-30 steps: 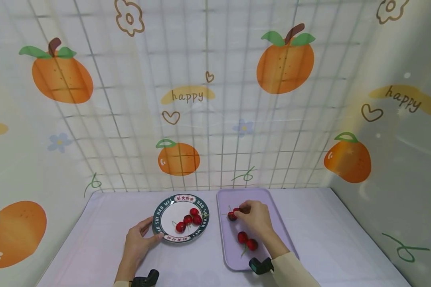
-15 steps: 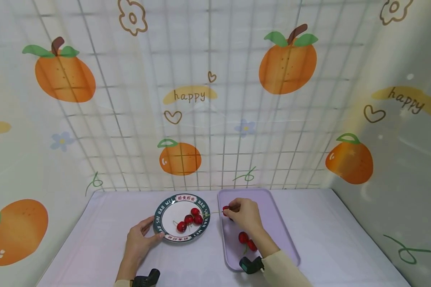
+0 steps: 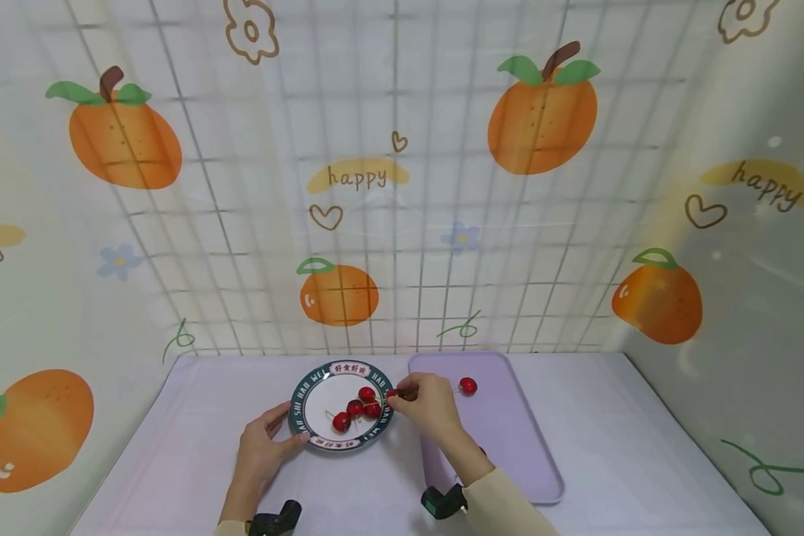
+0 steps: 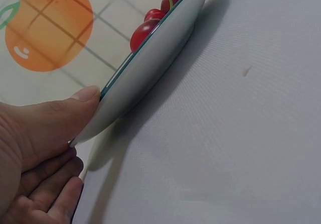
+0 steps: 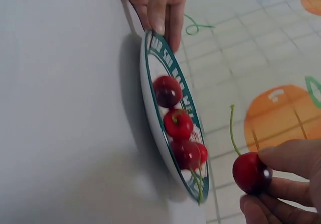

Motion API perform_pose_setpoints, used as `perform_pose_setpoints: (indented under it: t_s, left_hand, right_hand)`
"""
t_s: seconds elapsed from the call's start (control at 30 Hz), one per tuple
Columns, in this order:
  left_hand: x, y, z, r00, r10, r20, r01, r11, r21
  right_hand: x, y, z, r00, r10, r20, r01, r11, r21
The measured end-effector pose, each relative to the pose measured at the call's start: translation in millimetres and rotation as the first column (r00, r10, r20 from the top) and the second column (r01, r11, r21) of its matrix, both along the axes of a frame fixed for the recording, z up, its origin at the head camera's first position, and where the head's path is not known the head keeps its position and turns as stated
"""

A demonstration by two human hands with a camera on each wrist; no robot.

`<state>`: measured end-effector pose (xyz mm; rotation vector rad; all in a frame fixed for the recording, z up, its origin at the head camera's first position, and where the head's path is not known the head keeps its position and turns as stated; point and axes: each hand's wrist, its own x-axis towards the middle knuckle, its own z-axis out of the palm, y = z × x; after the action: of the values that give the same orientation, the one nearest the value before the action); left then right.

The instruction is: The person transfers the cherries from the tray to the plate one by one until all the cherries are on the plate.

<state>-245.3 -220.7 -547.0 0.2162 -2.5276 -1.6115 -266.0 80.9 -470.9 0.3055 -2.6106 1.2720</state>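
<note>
My left hand [image 3: 260,447] holds the near-left rim of a round white plate [image 3: 321,398] with a dark green lettered border. In the left wrist view the thumb [image 4: 83,101] lies on the rim and the other fingers are below it. Several red cherries [image 5: 178,124] with green stems lie grouped on the plate. My right hand [image 3: 432,408] is at the plate's right edge. Between thumb and fingertips it pinches one dark red cherry [image 5: 249,174], its stem pointing up in the right wrist view, just off the plate.
Right of the plate lies a lilac rectangular tray [image 3: 509,454]. One cherry [image 3: 467,385] sits toward its back; the right wrist mostly hides something dark red [image 3: 483,450] farther forward. A curtain [image 3: 402,223] printed with oranges stands behind the white table [image 3: 610,447].
My right hand has picked up a cherry from the tray and carried it left to the plate's right edge. The left hand stays on the plate's rim.
</note>
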Motion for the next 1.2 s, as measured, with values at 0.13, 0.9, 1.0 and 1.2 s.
perform_pose_setpoints:
  t_s: [0.13, 0.9, 1.0, 1.2]
  left_hand:
    - [-0.3, 0, -1.0, 1.000, 0.003, 0.004, -0.003, 1.000, 0.003]
    - [1.1, 4, 3.0, 1.000, 0.020, 0.004, -0.021, 0.999, 0.031]
    - [0.9, 3, 2.8, 1.000, 0.025, 0.003, -0.025, 0.999, 0.026]
    - [1.8, 2, 2.2, 1.000, 0.019, 0.000, -0.019, 1.000, 0.017]
  right_hand:
    - [3.2, -11, 0.7, 1.000, 0.029, 0.011, -0.029, 1.000, 0.009]
    - [3.7, -39, -24.3, 0.993, 0.107, 0.054, -0.109, 0.993, 0.035]
    - [3.3, -41, -28.2, 0.993, 0.098, 0.072, -0.101, 0.994, 0.051]
    - [2.6, -43, -33.9, 0.993, 0.095, 0.075, -0.100, 0.993, 0.068]
